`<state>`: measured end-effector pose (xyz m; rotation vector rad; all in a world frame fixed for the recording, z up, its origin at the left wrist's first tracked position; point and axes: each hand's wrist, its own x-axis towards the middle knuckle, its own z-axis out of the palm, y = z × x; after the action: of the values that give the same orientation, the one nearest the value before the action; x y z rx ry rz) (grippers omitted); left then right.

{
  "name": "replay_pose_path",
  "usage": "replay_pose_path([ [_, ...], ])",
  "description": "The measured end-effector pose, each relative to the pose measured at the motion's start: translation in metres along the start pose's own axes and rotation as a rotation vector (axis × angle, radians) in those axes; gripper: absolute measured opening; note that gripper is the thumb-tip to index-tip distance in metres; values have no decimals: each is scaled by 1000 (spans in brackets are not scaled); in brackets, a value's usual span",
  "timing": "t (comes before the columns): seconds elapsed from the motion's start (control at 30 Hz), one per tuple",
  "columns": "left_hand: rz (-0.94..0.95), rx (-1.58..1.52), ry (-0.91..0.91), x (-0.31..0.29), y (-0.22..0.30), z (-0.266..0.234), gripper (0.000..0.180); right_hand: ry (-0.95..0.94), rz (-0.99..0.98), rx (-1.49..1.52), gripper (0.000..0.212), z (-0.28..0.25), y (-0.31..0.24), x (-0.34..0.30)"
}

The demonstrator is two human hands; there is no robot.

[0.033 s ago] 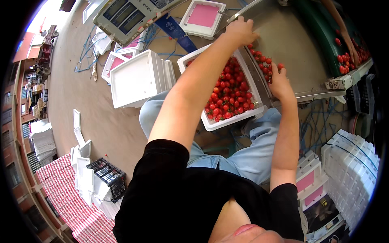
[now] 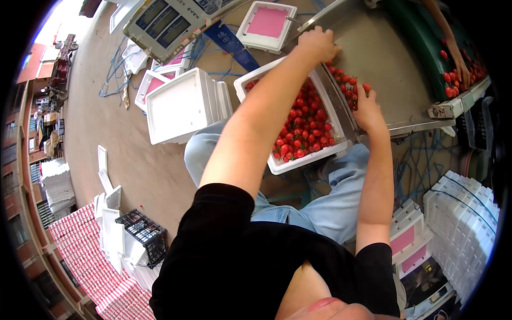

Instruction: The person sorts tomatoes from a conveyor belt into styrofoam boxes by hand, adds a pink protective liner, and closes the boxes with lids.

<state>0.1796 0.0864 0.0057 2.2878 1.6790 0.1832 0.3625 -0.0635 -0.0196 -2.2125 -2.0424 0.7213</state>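
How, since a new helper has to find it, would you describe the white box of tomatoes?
Start at the big metal tray in the upper right. Beside its left edge, partly hidden by the person's left arm, sits the rectangular white box. Unlike the white boxes stacked farther left, it shows a heap of small red tomatoes inside.

Got the left arm (image 2: 245, 133) stretched way out front, slanting over to the right, pretty long reach tbh. Holding the left hand (image 2: 318, 45) back-side up, fingers kinda curled, tips tough to make out. Got the right arm (image 2: 377, 186) pointed more or less straight ahead, with the right hand (image 2: 368, 111) closer in to the body, fingers a bit spread and loosely bent. Hard to call a grip on either.
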Motion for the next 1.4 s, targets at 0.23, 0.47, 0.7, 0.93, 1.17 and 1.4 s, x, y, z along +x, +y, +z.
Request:
replay_pose_path([
  [0.23, -95, 220, 80, 4, 20, 43, 59, 276, -106, 378, 56, 27, 5, 30],
  [0.47, 7, 52, 184, -7, 25, 59, 45, 271, 194, 1726, 51, 30, -25, 52],
  [0.7, -129, -356, 180, -19, 82, 62, 38, 338, 108, 2228, 33, 33, -24, 71],
  [0.93, -122, -638, 432, -30, 92, 52, 23, 249, -46, 2321, 39, 18, -31, 63],
  [1.17, -194, -794, 691, -113, 70, 10, 17, 47, -160, 2260, 34, 17, -87, -7],
  [1.4, -483, -1051, 584, -185, -47, 83, 25, 52, 46, 1446, 40, 53, -111, -21],
])
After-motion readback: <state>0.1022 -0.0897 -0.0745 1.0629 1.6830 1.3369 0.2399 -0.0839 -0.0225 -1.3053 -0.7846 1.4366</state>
